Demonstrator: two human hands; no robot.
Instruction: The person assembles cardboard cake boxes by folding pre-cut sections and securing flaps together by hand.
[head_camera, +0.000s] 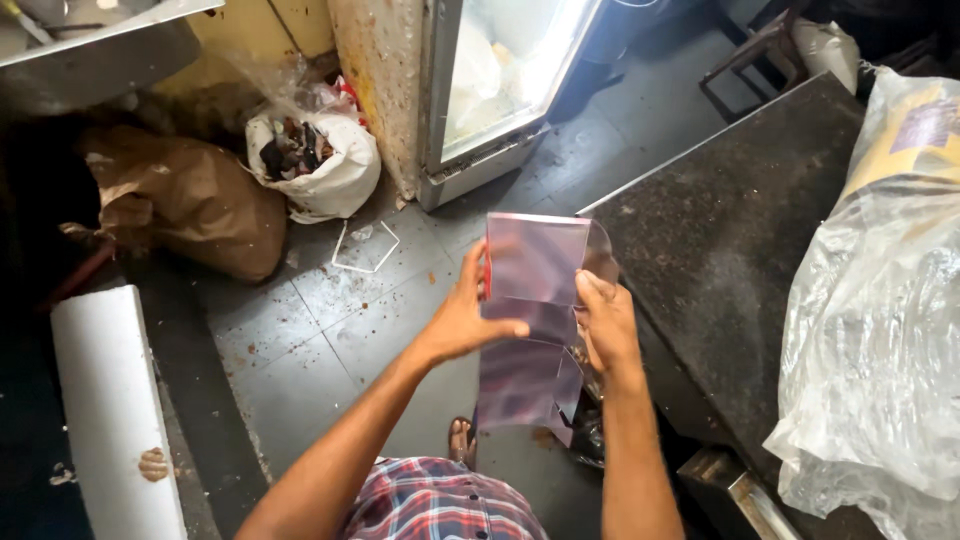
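Clear plastic sheet (535, 262) pinched between both hands (470, 320) (605, 325).

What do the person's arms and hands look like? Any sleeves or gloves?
Both arms are bare up past the elbows, with no gloves, watch or rings showing. The left hand and the right hand are bare too. The only clothing in view is a plaid shirt in red, blue and white checks, and a sandal on one foot.
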